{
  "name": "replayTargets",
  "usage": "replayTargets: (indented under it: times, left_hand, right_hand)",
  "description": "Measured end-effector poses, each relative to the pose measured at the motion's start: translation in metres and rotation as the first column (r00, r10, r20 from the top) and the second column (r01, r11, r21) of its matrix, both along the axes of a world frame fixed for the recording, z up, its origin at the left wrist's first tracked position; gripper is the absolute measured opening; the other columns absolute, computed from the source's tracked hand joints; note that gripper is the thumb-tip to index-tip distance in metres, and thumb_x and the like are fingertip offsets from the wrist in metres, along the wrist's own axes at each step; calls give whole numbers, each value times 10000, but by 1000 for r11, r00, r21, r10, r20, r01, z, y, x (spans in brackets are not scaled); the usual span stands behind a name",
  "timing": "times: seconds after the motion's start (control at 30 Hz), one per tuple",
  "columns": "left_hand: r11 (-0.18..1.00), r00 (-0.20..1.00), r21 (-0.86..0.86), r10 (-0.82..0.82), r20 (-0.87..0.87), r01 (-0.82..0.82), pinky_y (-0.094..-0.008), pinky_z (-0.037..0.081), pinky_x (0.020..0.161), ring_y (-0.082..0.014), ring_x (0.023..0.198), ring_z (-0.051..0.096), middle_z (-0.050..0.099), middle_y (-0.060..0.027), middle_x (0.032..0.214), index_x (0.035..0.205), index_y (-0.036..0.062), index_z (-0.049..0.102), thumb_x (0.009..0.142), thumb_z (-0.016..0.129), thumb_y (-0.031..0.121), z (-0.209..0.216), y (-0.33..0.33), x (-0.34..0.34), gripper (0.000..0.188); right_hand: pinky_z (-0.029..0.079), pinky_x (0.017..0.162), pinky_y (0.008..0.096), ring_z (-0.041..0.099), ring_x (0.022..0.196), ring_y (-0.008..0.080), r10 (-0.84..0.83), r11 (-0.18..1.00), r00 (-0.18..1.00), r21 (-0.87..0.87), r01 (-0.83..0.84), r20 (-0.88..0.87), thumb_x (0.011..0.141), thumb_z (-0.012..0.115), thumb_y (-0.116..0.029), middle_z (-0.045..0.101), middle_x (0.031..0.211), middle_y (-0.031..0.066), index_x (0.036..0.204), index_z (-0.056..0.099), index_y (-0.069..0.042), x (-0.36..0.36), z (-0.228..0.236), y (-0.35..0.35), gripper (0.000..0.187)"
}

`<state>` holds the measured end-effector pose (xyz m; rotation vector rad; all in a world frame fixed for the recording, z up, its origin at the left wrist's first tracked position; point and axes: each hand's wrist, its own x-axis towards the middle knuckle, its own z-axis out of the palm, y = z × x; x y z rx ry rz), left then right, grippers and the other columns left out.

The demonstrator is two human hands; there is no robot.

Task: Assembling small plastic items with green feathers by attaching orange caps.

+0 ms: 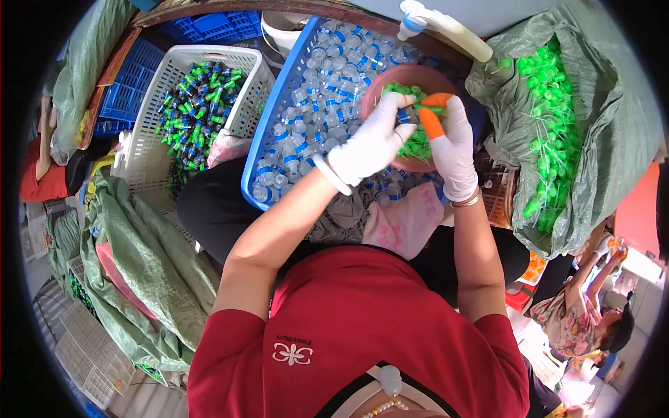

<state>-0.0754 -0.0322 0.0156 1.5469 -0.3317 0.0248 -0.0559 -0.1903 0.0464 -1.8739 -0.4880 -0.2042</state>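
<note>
My left hand [369, 139], in a white glove, pinches a small clear bottle [406, 115] with a dark blue band over a pink bowl [380, 78]. Facing it, my right hand [453, 143] wears a white glove with orange covers on the thumb and forefinger. Its fingers close on a small green plastic piece [437, 110] near the bottle; whether the two touch is hard to make out. More green pieces [416, 145] with thin stems lie in the bowl below. The bowl stands in a blue crate [275, 111] full of small clear bottles [334, 76] with blue bands.
A white basket [153, 90] at the left holds green and dark blue pieces. On the right, a green woven sack [505, 104] holds many green pieces. A white tube [453, 31] juts over the crate. Another person [578, 306] works at lower right.
</note>
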Motion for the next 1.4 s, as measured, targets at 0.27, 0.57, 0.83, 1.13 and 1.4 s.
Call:
replayTargets:
  times: [0.27,0.57,0.83,1.13,1.4]
  left_hand:
    - [882,847,442,-105,521,-163,-421,493,851,-380,989,579,533,-197,1053,1259,-9,466,851,614,-18,-13,8,-12,434]
    - [955,969,279,-157,190,100,-351,448,982,-296,1107,564,542,-168,1165,1274,-3,465,887,619,-24,-20,18,-42,417]
    - [967,981,231,-139,134,106,-373,453,965,-331,1076,570,542,-183,1173,1245,-6,488,898,620,16,-34,32,-68,372]
    - [34,663,731,451,597,-681,-435,461,919,-356,995,594,640,-155,1044,1126,28,602,778,698,16,-17,161,-38,361]
    - [516,905,744,205,374,-424,-430,482,912,-336,1038,625,689,-127,1007,1085,84,681,779,732,108,-119,81,24,312]
  right_hand:
    - [424,580,230,535,632,62,-87,994,768,-8,106,-634,971,587,-89,607,798,10,1099,581,-40,-28,-10,-20,138]
    - [477,626,352,632,731,186,52,957,845,-217,-195,-533,954,604,-124,647,836,82,1092,575,0,-47,0,-34,187]
    - [505,718,415,657,851,362,52,942,966,-308,-132,-255,901,644,-126,653,943,161,1060,606,10,-70,-57,-15,213]
    - [506,810,460,623,956,330,-80,710,996,-700,78,31,836,650,-148,634,1025,139,1059,650,-49,15,-83,-9,244]
    - [476,773,481,595,967,327,-80,392,979,-897,206,189,805,631,-207,624,1054,111,1012,688,-115,53,-107,16,233]
